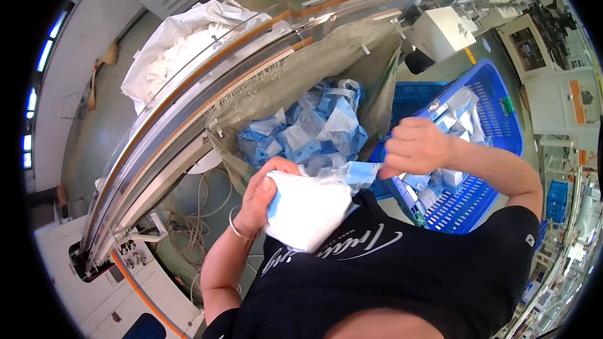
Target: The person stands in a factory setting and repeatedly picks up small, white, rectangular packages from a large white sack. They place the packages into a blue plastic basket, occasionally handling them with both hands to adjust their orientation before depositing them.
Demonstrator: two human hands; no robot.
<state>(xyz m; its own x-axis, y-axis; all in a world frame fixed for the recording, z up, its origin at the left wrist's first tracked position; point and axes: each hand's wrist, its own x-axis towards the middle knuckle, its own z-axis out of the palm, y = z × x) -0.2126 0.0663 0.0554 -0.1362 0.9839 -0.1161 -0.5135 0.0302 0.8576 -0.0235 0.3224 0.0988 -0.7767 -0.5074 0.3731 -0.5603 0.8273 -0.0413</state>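
My left hand [259,198] is closed round a thick, soft white folded stack [309,212], like tissues or wipes, held in front of my chest. A strip of blue-and-clear plastic wrapper [361,174] stretches from its upper right side to my right hand [414,147]. The right fingers are curled shut on the wrapper's end. Just beyond my hands, many crumpled blue-and-white plastic packs [314,125] lie in a greenish-grey cloth sling [251,102].
At my right a tilted blue plastic crate [496,88] holds similar packs. Behind the sling runs a long conveyor rail [188,78]. Past it stands a white sack [141,81] of white pieces. Cables [195,232] lie on the floor at left.
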